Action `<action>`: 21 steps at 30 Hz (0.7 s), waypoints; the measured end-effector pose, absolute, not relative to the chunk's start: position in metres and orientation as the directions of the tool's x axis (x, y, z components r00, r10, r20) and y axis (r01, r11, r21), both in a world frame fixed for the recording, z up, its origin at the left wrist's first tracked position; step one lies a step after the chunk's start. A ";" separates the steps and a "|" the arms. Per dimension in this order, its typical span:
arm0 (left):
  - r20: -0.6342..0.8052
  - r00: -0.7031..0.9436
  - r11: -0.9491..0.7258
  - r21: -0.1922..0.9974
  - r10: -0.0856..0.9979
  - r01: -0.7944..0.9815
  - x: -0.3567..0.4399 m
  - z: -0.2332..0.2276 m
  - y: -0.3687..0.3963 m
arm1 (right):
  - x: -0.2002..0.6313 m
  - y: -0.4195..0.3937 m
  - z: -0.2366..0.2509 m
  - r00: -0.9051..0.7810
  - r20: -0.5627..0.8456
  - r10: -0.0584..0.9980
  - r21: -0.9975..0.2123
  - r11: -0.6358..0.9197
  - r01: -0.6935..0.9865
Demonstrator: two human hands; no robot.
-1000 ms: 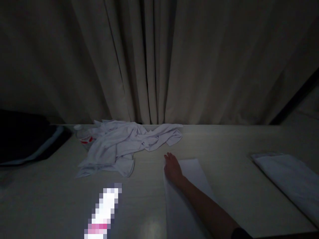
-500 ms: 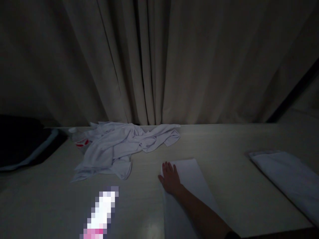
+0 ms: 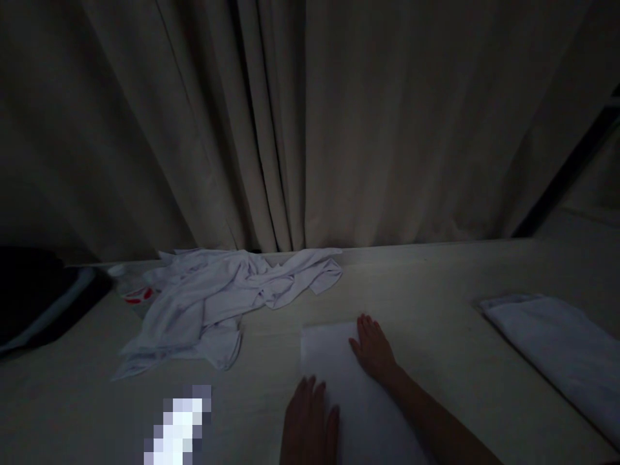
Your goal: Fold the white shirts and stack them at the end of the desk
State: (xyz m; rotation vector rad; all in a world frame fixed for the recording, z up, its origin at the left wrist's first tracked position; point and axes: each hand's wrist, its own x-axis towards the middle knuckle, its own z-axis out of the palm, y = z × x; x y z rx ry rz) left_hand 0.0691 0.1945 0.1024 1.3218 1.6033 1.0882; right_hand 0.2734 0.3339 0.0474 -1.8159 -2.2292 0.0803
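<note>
A folded white cloth [image 3: 356,400] lies flat on the pale table [image 3: 261,387] before me, its long sides running away from me. My right hand [image 3: 374,349] rests palm down on its far right edge, fingers stretched out. Lower in the view, my left hand [image 3: 310,420] lies over the cloth's left edge, fingers extended and slightly apart. Neither hand grips anything. The near end of the cloth runs out of the picture.
A crumpled white garment [image 3: 213,303] lies at the back left, partly over a clear bottle [image 3: 138,294] with a red label. Farther left is a dark bag-like thing [image 3: 39,297]. Folded white cloth [image 3: 557,342] sits at the right. A beige curtain [image 3: 368,129] hangs behind.
My right hand has moved from the cloth's far left corner to its right edge. My left hand has come into view on the left edge. The view has shifted slightly.
</note>
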 end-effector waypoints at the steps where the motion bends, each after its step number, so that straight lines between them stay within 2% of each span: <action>1: 0.101 -0.063 -0.060 0.884 0.993 0.464 0.076 0.102 0.221 | 0.272 0.333 0.046 -0.181 0.175 0.968 -0.209 0.216 0.954; 3: 0.222 0.072 -0.210 0.700 0.972 0.682 0.088 0.096 0.266 | 0.269 0.333 0.046 -0.180 0.174 0.968 -0.211 0.215 0.954; 5: 0.242 0.114 -0.228 0.520 0.964 0.823 0.094 0.082 0.298 | 0.269 0.333 0.047 -0.175 0.159 0.972 -0.214 0.207 0.955; 9: 0.273 0.135 -0.214 0.285 0.953 0.934 0.089 0.053 0.319 | 0.272 0.333 0.047 -0.175 0.127 0.976 -0.232 0.201 0.952; 12: 0.290 0.115 -0.180 0.211 0.950 0.961 0.084 0.045 0.314 | 0.275 0.331 0.045 -0.170 0.135 0.976 -0.246 0.200 0.948; 16: 0.295 0.099 -0.155 0.172 0.950 0.973 0.085 0.042 0.312 | 0.276 0.334 0.040 -0.152 0.122 0.981 -0.251 0.179 0.951; 21: 0.305 0.118 -0.149 0.082 0.945 0.985 0.091 0.052 0.321 | 0.274 0.339 0.049 -0.150 0.106 0.983 -0.256 0.172 0.951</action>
